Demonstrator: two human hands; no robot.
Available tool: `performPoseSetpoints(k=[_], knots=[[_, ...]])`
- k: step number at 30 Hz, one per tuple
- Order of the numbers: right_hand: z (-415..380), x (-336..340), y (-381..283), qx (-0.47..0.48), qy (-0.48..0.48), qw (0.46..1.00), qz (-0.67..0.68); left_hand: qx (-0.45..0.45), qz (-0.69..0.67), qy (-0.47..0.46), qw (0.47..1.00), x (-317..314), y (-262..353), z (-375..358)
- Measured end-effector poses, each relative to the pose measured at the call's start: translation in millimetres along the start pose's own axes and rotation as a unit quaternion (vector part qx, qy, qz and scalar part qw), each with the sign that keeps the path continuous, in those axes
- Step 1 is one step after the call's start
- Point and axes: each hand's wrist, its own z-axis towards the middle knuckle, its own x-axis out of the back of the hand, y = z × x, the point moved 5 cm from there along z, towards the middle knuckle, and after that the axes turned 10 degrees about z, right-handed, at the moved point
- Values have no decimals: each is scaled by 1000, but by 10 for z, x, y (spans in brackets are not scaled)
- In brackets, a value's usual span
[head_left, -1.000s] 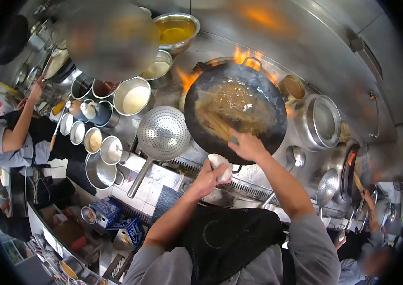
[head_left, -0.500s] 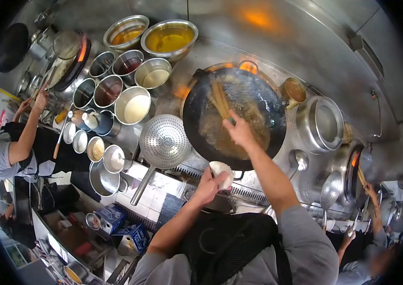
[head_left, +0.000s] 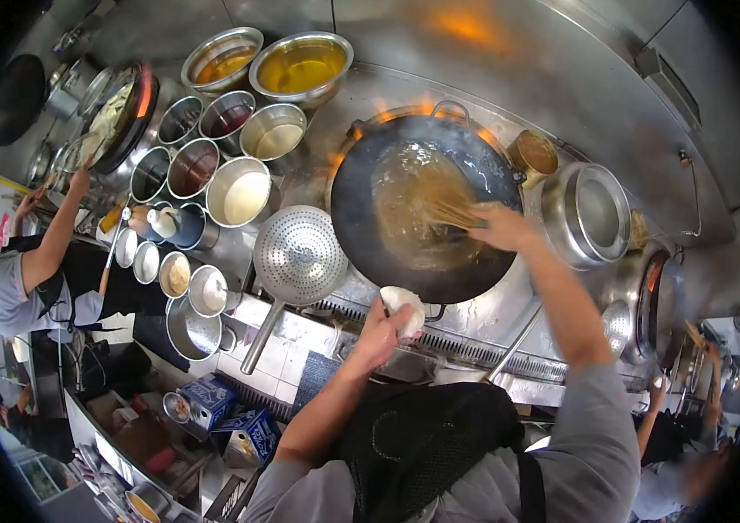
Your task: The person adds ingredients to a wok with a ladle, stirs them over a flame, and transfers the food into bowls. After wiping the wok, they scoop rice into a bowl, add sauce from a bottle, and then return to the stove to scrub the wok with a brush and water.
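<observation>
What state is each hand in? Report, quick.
Left hand: closed on a white bundle, perhaps cloth.
Right hand: closed on a bamboo brush in the wok.

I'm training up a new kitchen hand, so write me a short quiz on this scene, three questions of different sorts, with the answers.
1. Multiple choice: What does the right hand hold in the wok?
A) a ladle
B) a bristled brush
C) a knife

2. True or false: The perforated strainer is inside the wok.

3. Fill in the blank: The left hand holds an item whose colour is ____.

Key: 1. B; 2. False, it is beside the wok; 3. white.
</observation>
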Motion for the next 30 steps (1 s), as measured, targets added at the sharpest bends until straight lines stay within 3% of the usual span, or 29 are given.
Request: performPoseSetpoints(k=[2, 4, 6, 10, 11, 12, 15, 16, 19, 20, 23, 25, 29, 30], knots=[[149, -309, -581, -86, -46, 993, 65, 37, 6, 5, 999, -45, 97, -60], [51, -720, -913, -57, 20, 997, 56, 32, 14, 1, 999, -46, 98, -42], [-320, -767, -1087, -68, -13, 995, 68, 47, 3, 4, 999, -54, 117, -60], [-847, -480, -413, -147, -102, 980, -83, 34, -3, 6, 999, -19, 51, -57], [-820, -392, -73, -179, -91, 973, -112, 28, 1, 9, 1000, 12, -7, -35], [-725, -183, 21, -213, -5, 966, -149, 20, 5, 14, 1000, 39, -38, -18], [-6, -147, 149, -130, 100, 985, -49, 19, -3, 7, 1000, 34, -51, -16], [174, -163, -117, -155, 73, 985, 30, 15, -1, 8, 1000, 20, -24, -17], [516, -674, -517, -114, 121, 956, 242, 32, 6, 15, 999, -9, 36, -38], [498, -790, -628, -78, 130, 959, 240, 19, 7, 18, 1000, -17, 52, -42], [170, -853, -800, -77, 48, 940, 329, 10, 5, 14, 1000, 23, 17, -13], [-97, -910, -743, -37, -96, 914, 393, 14, -2, 10, 1000, 5, 50, -52], [-720, -475, -278, 56, -50, 973, 219, 62, 17, 23, 998, 0, 23, -113], [-874, -295, -197, 39, -91, 978, 185, 67, 23, 10, 997, 4, -5, -109]])
